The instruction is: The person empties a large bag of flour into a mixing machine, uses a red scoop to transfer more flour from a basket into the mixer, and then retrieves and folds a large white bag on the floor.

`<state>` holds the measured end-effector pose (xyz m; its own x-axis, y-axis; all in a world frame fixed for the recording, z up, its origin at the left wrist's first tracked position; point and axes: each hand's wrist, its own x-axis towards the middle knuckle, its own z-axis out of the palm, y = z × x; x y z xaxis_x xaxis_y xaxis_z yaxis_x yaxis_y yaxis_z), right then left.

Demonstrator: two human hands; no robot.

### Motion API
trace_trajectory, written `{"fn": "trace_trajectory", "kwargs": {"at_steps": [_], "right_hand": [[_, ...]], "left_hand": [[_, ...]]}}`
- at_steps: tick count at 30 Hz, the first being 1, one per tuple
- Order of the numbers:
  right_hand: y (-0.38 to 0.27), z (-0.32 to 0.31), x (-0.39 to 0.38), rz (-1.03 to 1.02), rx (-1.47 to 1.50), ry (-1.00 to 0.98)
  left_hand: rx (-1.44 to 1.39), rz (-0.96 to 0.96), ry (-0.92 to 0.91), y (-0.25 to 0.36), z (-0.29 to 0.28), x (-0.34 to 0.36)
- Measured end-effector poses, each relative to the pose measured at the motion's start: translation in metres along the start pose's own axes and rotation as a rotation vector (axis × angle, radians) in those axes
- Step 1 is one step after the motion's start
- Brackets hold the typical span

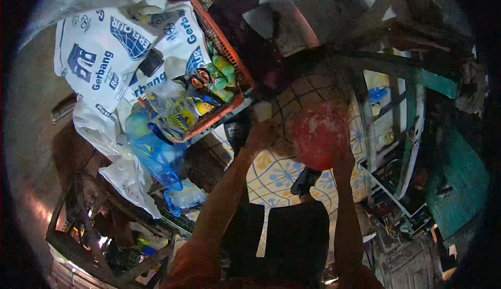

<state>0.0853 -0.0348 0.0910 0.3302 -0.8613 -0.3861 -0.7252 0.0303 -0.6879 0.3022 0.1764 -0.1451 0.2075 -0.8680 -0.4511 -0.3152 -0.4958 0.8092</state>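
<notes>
My right hand (342,158) grips the rim side of a red round thing (319,138) with pale worn patches, perhaps a basin or bowl, above the tiled floor. Its kind is hard to tell in the dim light. My left hand (259,135) reaches forward beside the crate's near right corner. At its fingertips shows a small pale thing (262,111), blurred, and the fingers look closed around it. The two hands are apart, with the red thing at the right one only.
An orange plastic crate (242,69) at upper left holds green bottles (223,75) and packets. White printed sacks (91,64) cover its left side, with a blue plastic bag (156,153) below. A wooden frame (412,132) and a green panel (456,179) stand at right.
</notes>
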Motion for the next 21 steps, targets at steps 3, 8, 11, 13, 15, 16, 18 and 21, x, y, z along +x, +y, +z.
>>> {"fn": "trace_trajectory", "kwargs": {"at_steps": [3,8,11,13,15,16,18,21], "right_hand": [[-0.001,-0.033,-0.008,0.243,-0.12,0.046],[-0.02,-0.04,0.0,0.117,-0.082,0.04],[-0.056,-0.043,0.001,0.143,-0.045,-0.015],[-0.066,-0.047,0.004,0.301,-0.002,-0.025],[-0.086,-0.068,-0.002,0.056,-0.312,-0.062],[-0.077,-0.081,-0.013,-0.082,-0.309,0.016],[-0.14,-0.122,-0.016,-0.043,-0.561,-0.1],[-0.184,-0.198,-0.034,0.004,-0.478,-0.048]], "left_hand": [[-0.405,-0.071,0.038,0.162,-0.091,0.036],[-0.813,-0.466,0.529,0.15,-0.196,0.046],[-0.435,-0.054,0.628,0.092,-0.211,0.048],[-0.13,-0.045,0.623,0.042,-0.217,0.029],[0.383,-0.039,0.523,0.037,-0.222,0.011],[0.303,-0.087,0.466,0.055,-0.222,0.011],[0.164,-0.204,0.373,0.085,-0.224,0.005],[-0.342,-0.299,0.132,0.171,-0.23,-0.01]]}}
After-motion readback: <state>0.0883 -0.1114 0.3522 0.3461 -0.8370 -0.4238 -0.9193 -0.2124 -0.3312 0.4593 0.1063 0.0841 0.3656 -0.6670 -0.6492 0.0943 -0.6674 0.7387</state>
